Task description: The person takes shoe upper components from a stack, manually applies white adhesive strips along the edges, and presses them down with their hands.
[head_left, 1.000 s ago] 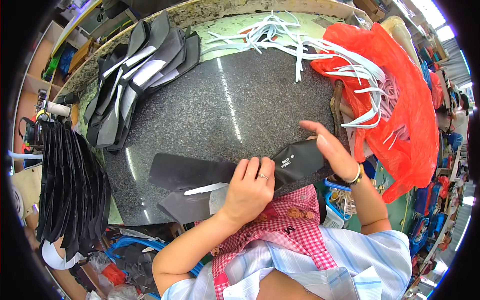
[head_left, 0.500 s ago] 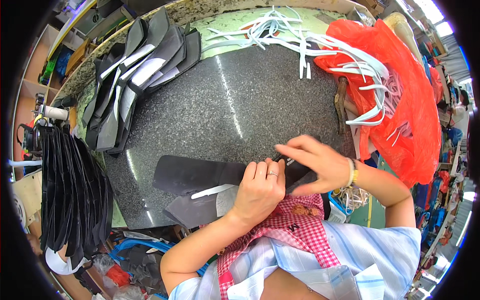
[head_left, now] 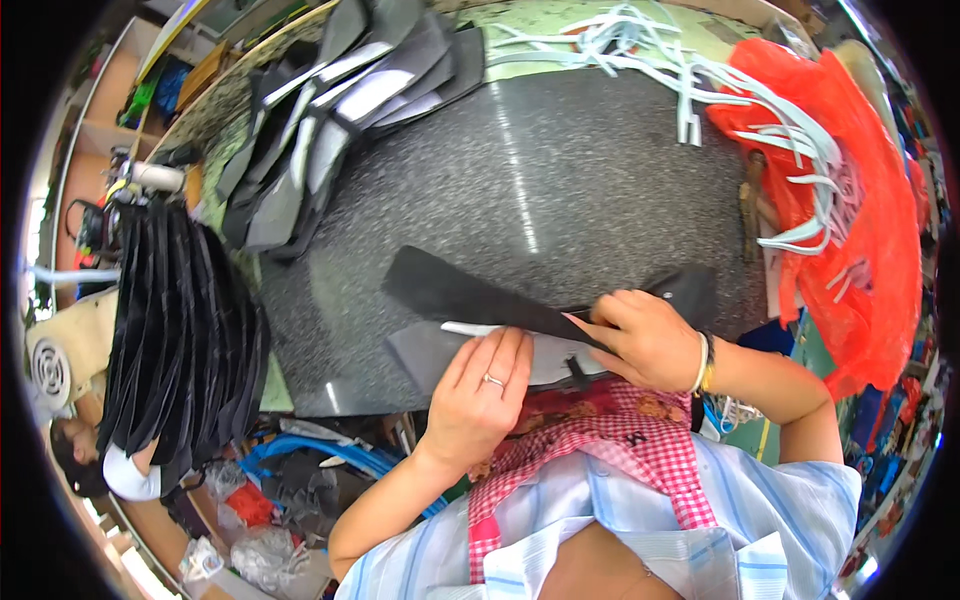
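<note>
A long black panel (head_left: 465, 295) of flexible sheet material lies slantwise in front of me, its far left end raised off the table. My right hand (head_left: 650, 340) pinches its near edge between thumb and fingers. Under it shows a grey panel (head_left: 415, 355) with a narrow white strip (head_left: 465, 328) along it. My left hand (head_left: 482, 385) rests on the grey panel with its fingers stretched out flat. A small black tab (head_left: 577, 370) lies on the grey side between my hands. More black material (head_left: 690, 292) extends beyond my right hand; how it joins is hidden.
A dark speckled tabletop (head_left: 600, 200) spreads ahead. Stacked black and grey panels (head_left: 340, 110) lie at the far left, and black pieces (head_left: 180, 330) hang beside the table. Pale strips (head_left: 620, 45) lie at the back, some running into a red plastic bag (head_left: 870, 240) on the right.
My left hand has moved off the black panel onto the grey one, its fingers straightened. My right hand has come down to pinch the black panel, now lifted and tilted. The whole view has shifted.
</note>
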{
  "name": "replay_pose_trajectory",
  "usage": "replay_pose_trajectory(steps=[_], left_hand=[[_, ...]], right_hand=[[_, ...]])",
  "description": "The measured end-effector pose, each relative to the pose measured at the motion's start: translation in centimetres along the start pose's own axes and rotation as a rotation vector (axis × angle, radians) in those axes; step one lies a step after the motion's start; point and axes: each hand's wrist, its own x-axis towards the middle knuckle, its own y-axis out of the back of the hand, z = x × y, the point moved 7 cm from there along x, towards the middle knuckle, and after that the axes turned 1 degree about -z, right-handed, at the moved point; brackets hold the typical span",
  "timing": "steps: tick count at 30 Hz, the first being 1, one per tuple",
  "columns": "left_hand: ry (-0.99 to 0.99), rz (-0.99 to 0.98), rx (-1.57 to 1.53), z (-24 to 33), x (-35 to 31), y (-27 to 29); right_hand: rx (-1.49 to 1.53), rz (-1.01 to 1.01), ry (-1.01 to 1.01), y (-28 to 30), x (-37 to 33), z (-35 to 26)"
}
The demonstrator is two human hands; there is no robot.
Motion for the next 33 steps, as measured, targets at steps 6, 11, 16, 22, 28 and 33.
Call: replay_pose_trajectory(steps=[6, 11, 16, 22, 28, 33], left_hand=[[0.081, 0.11, -0.171, -1.7, -2.9, -1.5], [0.206, 0.281, -0.122, -2.3, -4.8, -0.4], [0.355, 0.228, -0.159, -3.5, -5.3, -0.5], [0.4, 0.1, -0.248, -4.3, -5.1, 0.3], [0.327, 0.023, -0.324, -5.9, -4.1, 1.2], [0.352, -0.011, -0.272, -4.2, -4.6, 0.0]], right_hand=[[0.296, 0.113, -0.075, 0.1, 3.0, -3.4], [0.428, 0.215, -0.209, -0.5, 4.7, -2.8], [0.411, 0.148, -0.135, -0.5, 5.5, -3.6], [0.024, 0.145, 0.06, -2.5, 4.5, -5.8], [0.027, 0.156, 0.03, -2.1, 4.9, -6.1], [0.147, 0.266, -0.07, -1.4, 5.6, -5.3]])
